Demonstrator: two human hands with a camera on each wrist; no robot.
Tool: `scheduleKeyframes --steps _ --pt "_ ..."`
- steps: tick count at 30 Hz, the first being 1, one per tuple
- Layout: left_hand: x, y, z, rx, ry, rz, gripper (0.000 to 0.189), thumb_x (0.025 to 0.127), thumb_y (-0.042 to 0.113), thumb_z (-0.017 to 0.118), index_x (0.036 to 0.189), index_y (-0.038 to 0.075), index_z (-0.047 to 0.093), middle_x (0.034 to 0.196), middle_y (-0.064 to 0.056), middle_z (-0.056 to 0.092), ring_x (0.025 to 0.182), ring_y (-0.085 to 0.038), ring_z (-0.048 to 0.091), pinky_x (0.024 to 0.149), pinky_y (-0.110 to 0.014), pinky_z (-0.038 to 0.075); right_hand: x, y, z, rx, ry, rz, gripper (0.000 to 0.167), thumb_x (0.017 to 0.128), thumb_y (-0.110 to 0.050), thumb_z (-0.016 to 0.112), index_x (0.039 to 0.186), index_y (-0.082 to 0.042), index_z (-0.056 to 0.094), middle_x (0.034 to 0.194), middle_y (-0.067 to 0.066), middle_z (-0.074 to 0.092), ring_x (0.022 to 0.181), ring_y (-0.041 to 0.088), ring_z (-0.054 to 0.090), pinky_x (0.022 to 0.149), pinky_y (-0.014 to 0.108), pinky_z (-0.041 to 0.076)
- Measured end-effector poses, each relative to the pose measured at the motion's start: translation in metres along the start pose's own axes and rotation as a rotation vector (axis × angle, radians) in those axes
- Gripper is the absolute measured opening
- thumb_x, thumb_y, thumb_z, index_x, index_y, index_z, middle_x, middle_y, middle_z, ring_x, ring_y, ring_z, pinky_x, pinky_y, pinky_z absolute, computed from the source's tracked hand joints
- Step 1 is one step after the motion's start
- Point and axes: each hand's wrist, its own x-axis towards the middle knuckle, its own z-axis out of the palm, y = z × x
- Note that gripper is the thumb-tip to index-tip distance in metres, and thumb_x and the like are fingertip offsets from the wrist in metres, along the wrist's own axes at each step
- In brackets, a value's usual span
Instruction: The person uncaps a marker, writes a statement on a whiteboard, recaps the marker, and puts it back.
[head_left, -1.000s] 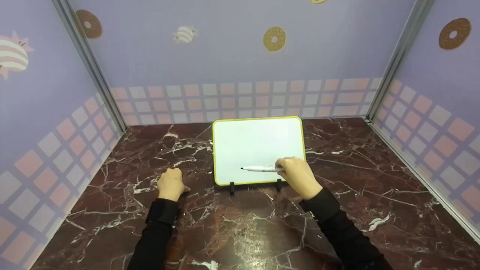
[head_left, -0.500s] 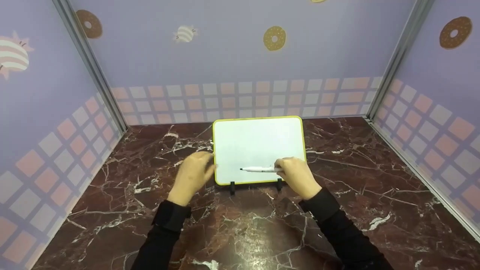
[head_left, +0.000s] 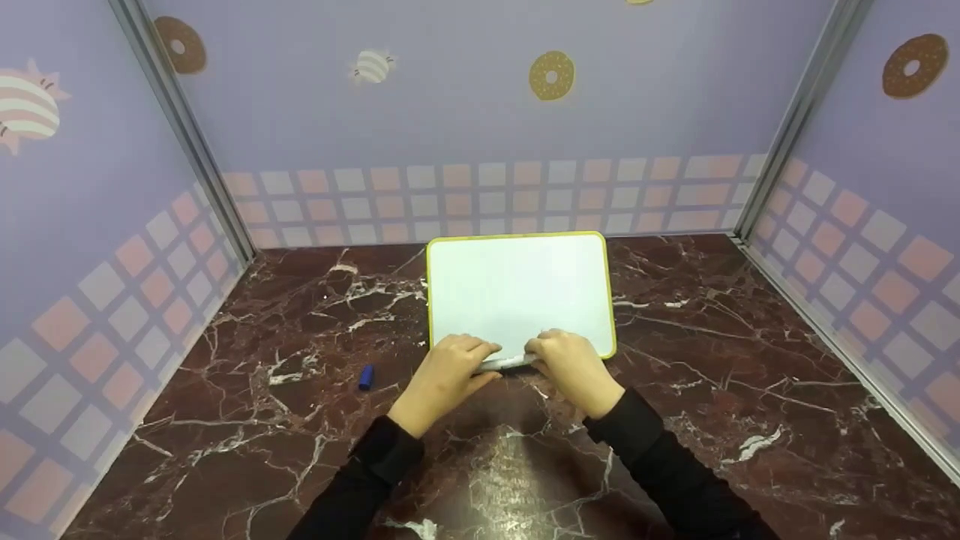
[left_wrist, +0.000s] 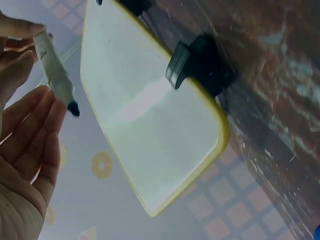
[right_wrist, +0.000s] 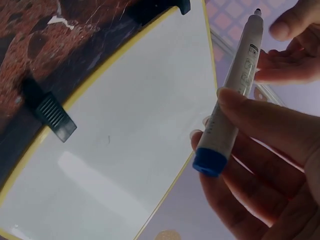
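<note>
My right hand (head_left: 568, 367) pinches a white marker (right_wrist: 240, 75) between thumb and fingers near its blue end. The marker's dark uncapped tip shows in both wrist views and points toward my left hand (head_left: 446, 375). That hand is beside the tip with thumb and fingers apart, and the right wrist view shows a gap between them and the marker. Right behind both hands, a whiteboard (head_left: 517, 289) with a yellow frame leans upright. A blue marker cap (head_left: 366, 377) rests on the table, left of my left forearm.
Black stand clips (right_wrist: 50, 115) hold the whiteboard's lower edge. The dark red marbled table (head_left: 300, 450) lies beneath it, with lilac patterned walls (head_left: 465, 112) behind and at both sides. Grey metal posts (head_left: 795, 112) run up the corners.
My left hand has left the blue cap on the table and moved right to the marker's tip. My right hand has brought the marker slightly lower and nearer.
</note>
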Motion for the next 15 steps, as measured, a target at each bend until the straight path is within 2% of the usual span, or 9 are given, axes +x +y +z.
scheduleKeyframes --steps 4,8,11,15 --pt "-0.001 0.002 0.005 0.011 0.002 -0.01 0.027 0.076 0.022 0.084 0.098 0.008 0.075 0.089 -0.003 0.075 0.08 -0.019 0.069 0.076 -0.032 0.058 0.0 -0.003 0.0 -0.013 0.03 -0.036 0.011 0.076 -0.009 0.082 0.08 -0.006 0.073 0.075 0.005 0.069 0.07 0.021 0.067 0.061 0.033 0.059" --pt "-0.002 0.002 0.007 0.0 0.024 -0.019 0.021 0.076 0.019 0.083 0.091 0.008 0.074 0.084 -0.002 0.073 0.075 -0.018 0.067 0.071 -0.031 0.057 0.001 -0.003 0.0 0.008 0.043 -0.052 0.013 0.075 -0.008 0.083 0.082 -0.005 0.073 0.077 0.006 0.07 0.072 0.022 0.066 0.066 0.034 0.058" --pt "-0.001 0.002 0.007 -0.003 0.06 -0.031 0.02 0.076 0.019 0.083 0.091 0.009 0.073 0.082 -0.002 0.072 0.073 -0.018 0.066 0.069 -0.031 0.056 0.002 0.0 0.0 0.053 0.051 -0.035 0.028 0.071 -0.009 0.087 0.095 -0.004 0.074 0.089 0.007 0.072 0.084 0.024 0.066 0.075 0.038 0.057" --pt "-0.001 0.001 0.006 -0.005 0.101 -0.069 0.02 0.077 0.018 0.082 0.093 0.008 0.074 0.083 -0.002 0.073 0.074 -0.018 0.066 0.07 -0.031 0.056 0.003 0.008 0.001 0.174 0.091 0.042 0.062 0.067 -0.014 0.091 0.123 -0.006 0.067 0.114 0.011 0.069 0.106 0.03 0.063 0.092 0.045 0.055"
